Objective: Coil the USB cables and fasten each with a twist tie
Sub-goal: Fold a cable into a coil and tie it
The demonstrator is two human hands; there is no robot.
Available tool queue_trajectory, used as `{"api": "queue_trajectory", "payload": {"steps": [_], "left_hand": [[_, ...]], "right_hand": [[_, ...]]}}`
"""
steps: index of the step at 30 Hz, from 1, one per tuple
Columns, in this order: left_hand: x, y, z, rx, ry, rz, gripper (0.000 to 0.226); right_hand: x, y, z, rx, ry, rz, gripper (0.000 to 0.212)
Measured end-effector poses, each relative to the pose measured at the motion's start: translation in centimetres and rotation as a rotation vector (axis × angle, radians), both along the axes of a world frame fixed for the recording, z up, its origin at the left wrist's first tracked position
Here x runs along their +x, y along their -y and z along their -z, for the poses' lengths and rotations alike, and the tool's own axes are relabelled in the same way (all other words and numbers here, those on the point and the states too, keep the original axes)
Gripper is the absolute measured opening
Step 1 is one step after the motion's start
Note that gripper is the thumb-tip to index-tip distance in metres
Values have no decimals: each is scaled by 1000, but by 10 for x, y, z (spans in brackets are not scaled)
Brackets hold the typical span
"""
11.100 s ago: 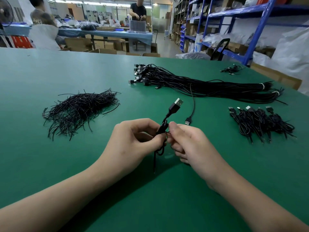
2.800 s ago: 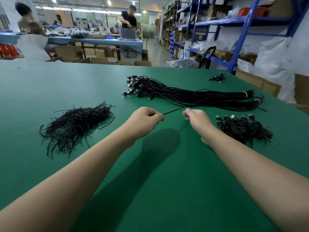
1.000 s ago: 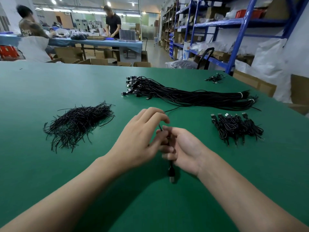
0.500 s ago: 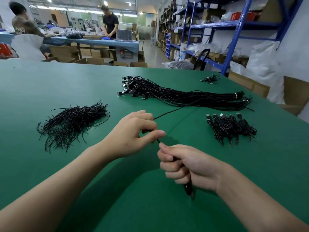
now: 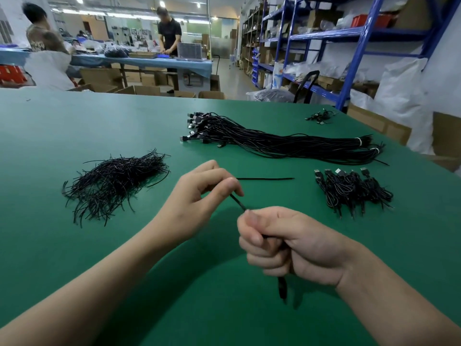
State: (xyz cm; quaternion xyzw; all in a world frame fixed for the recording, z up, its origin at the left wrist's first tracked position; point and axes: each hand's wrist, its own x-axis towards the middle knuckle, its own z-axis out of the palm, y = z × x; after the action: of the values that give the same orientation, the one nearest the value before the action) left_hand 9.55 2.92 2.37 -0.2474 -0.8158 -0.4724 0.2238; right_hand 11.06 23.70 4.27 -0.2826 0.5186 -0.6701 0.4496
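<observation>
Both hands work 1 cable. Right hand (image 5: pixel 289 243) closed in a fist around the USB cable (image 5: pixel 238 202), with a dark plug end hanging below the fist. Left hand (image 5: pixel 199 193) pinches the same cable between thumb and forefinger, other fingers loosely curled; the short span between the hands is taut. Beyond the left hand a straight run of cable lies on the green counter (image 5: pixel 74 245).

Progress, judged: coiling of this cable barely begun, no loops visible, no tie on it. Done: a small pile of tied coils (image 5: pixel 351 191) to the right, count not readable. Left: a large bundle of uncoiled cables (image 5: pixel 274 143) farther back, banded with pale ties at 1 end, metal plugs at the other. Most of the job remains.

Materials: cables thin, black, flexible, slightly glossy. Twist ties (image 5: pixel 114 181) at left, a loose heap of short, stiff, black wiry strands. Counter matte and smooth.
</observation>
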Motion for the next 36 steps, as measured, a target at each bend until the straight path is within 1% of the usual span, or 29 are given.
{"api": "queue_trajectory", "payload": {"steps": [2, 5, 8, 9, 11, 14, 17, 19, 22, 26, 28, 29, 30, 32, 36], "left_hand": [[-1, -4, 12, 14, 30, 3, 24], [3, -13, 23, -23, 62, 17, 19], [8, -23, 31, -96, 160, 35, 18], [10, -25, 31, -119, 168, 23, 16], [13, -26, 31, -178, 155, 1, 20], [18, -25, 30, -329, 109, 2, 23], [22, -23, 26, -431, 45, -51, 22], [21, -21, 21, -432, -26, -97, 23], [18, -14, 13, -390, -150, -154, 26], [18, -5, 4, -359, -257, -213, 26], [15, 2, 1, -274, -262, -231, 32], [14, 5, -1, -228, -262, -239, 34], [14, 6, -3, -191, -254, -242, 36], [13, 8, -5, -121, -204, -217, 36], [15, 8, -3, 92, -29, -68, 23]], "right_hand": [[-1, 6, -6, -88, 28, 89, 34], [-8, 16, -16, -210, 83, 275, 32], [-16, 28, -22, -217, 92, 428, 30], [-19, 32, -22, -208, 84, 466, 30], [-24, 39, -20, -190, 51, 572, 32], [-35, 41, -16, -97, -91, 799, 34], [-42, 41, -8, 84, -375, 974, 37], [-45, 37, -3, 194, -574, 1021, 38], [-46, 30, 2, 291, -773, 967, 36], [-37, 26, 9, 384, -850, 747, 33], [-32, 25, 13, 430, -865, 657, 38], [-29, 25, 15, 410, -840, 613, 44], [-27, 25, 15, 355, -774, 562, 50], [-22, 26, 15, 236, -579, 446, 58], [-15, 25, 11, 161, -286, 203, 56]]}}
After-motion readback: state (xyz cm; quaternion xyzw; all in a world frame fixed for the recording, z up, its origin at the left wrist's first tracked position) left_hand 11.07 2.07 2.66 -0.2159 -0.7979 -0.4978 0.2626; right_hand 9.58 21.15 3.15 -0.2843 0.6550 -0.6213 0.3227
